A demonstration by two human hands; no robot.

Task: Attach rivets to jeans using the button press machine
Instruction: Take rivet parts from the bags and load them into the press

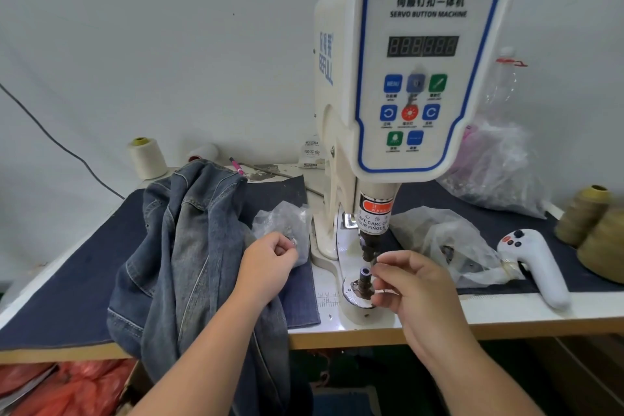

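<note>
Loading looks underway, with no rivet pressed here yet: the jeans [189, 246] lie heaped on the table left of the press machine [398, 84], away from its lower post [365, 277]. The right hand [415, 294] hovers beside that post, fingertips pinched as if seating a small part I cannot make out. The left hand [270, 263] pinches a small metal rivet [293, 241] by the plastic bag [283, 223].

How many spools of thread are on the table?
4: a cream spool at the back left, a white one lying behind the jeans, and two olive ones at the far right. More may be hidden.
</note>
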